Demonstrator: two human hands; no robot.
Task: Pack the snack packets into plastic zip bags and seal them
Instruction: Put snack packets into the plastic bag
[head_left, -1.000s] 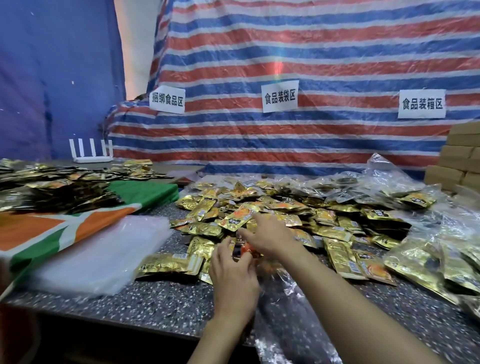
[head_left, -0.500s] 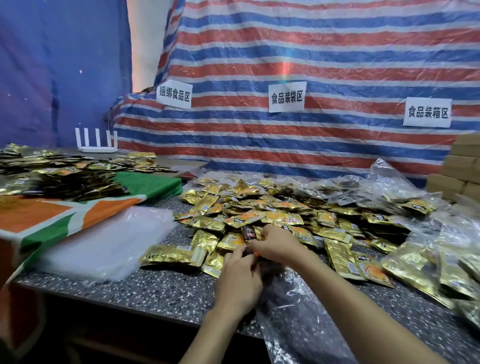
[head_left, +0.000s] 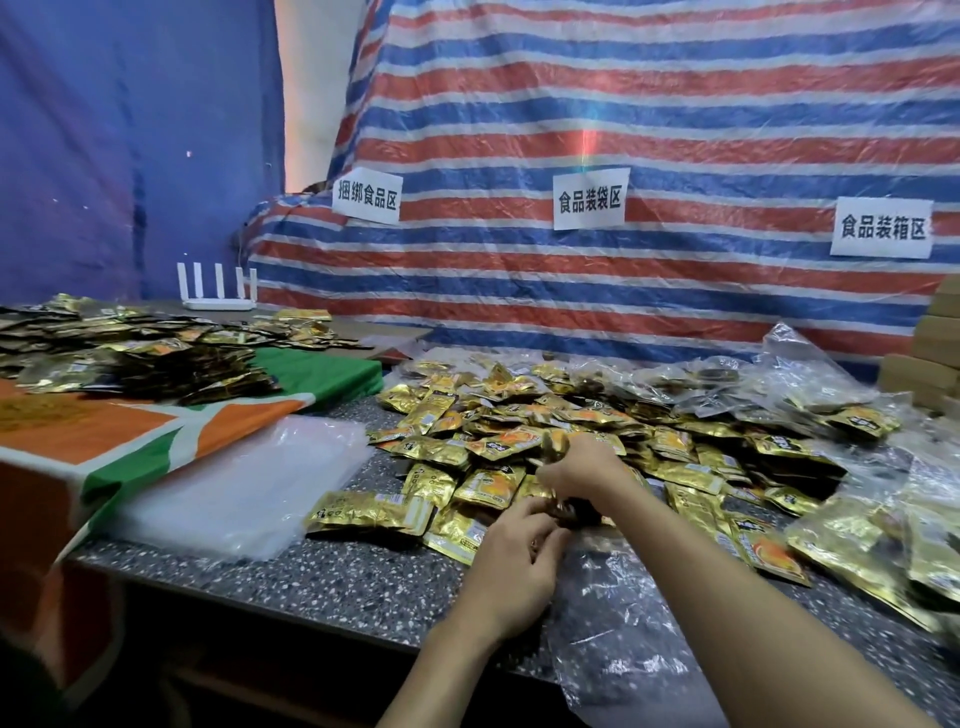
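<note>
Speckled tabletop (head_left: 322, 577), striped tarp (head_left: 623, 104) behind. Zip bag (head_left: 613, 623) is clear and crinkled. Its long axis runs from the grips back toward us, and the forearm hides part of it. Gold snack packets (head_left: 493, 447) are heaped beyond the grips. Right grip (head_left: 582, 470) closes on a few, blurred. Left grip (head_left: 511, 566) is curled at the bag's far end; we can't tell what it holds.

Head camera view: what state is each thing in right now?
Snack packets: loose heap on the counter.
Plastic bag: crumpled, nearly empty, lying flat.
Left hand: fingers curled at the bag's mouth; grip unclear.
Right hand: curled round a few packets.
Spare bags: flat stack.
Filled bags: stuffed with packets.
Router: antennas upright.
</note>
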